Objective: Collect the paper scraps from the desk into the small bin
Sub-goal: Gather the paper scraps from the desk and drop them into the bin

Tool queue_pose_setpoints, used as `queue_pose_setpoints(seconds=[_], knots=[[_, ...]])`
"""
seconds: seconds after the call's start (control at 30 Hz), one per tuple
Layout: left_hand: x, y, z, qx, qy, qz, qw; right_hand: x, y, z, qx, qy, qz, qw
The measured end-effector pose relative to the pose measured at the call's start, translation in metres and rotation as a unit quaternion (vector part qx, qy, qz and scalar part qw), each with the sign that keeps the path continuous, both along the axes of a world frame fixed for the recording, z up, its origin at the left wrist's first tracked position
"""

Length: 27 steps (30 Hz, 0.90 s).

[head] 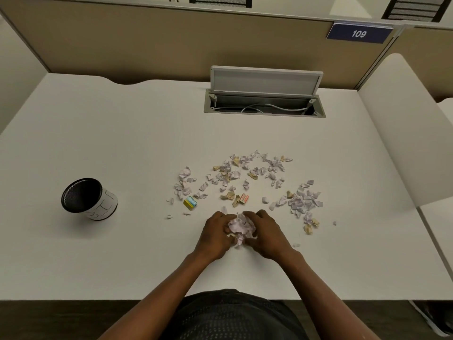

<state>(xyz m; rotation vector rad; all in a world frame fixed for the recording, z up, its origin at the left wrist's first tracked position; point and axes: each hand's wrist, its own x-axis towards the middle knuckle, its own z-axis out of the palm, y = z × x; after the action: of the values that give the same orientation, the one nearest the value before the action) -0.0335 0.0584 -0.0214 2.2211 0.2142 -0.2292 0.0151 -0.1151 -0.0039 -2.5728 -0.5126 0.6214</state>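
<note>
Together, the left hand [213, 235] and the right hand [266, 235] cup a wad of paper scraps [241, 228] between them, low on the white desk [122, 143] just in front of the person's body. Both hands are curled inward with fingers pressed against the wad, the left closing on it from 9 o'clock and the right from 3 o'clock; pale lilac and white bits show in the gap between the thumbs, and a few pieces hang out toward 6 o'clock. A single small white bit [296, 245] lies just beside the right wrist.

From the hands, the loose scraps [245, 173] spread toward 12 o'clock in a wide scatter of lilac, white and tan fragments. A denser patch [304, 202] sits at about 2 o'clock, with a few tan pieces trailing down its near edge. At 12 o'clock, close to the fingertips, lies a small pink-and-white box [244, 198] among tan crumples. At 11 o'clock a small yellow and blue box [190, 202] rests beside a few white flecks.

Well apart at 9 o'clock stands the small bin [89, 199], a round container with a black mesh interior and a white wrap with dark line markings; its open mouth faces up, tipped toward the camera by the wide lens.

Far off at 12 o'clock an open cable hatch [264, 104] is set into the desk, its lid raised and grey cords inside. Behind it runs a tan partition [171, 45], carrying a blue plate marked 109 [359, 33] at 1 o'clock.
</note>
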Motion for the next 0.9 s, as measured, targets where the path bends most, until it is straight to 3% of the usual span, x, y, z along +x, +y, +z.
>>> queue_pose_setpoints(seconds=[0.2,0.43,0.63,0.9], knots=[[-0.002,0.004,0.003,-0.083,0.028,0.092,0.992,0.001,0.014,0.0,0.086,-0.011,-0.04,0.995],[-0.011,0.019,0.014,-0.184,0.027,0.162,0.969,0.001,0.029,0.011,0.166,0.049,-0.111,0.979],[-0.018,0.046,0.04,-0.245,-0.021,0.205,0.947,0.007,0.056,0.03,0.284,0.151,-0.153,0.934],[-0.034,0.102,0.085,-0.318,-0.089,0.251,0.91,0.012,0.125,0.07,0.391,0.233,-0.094,0.885]])
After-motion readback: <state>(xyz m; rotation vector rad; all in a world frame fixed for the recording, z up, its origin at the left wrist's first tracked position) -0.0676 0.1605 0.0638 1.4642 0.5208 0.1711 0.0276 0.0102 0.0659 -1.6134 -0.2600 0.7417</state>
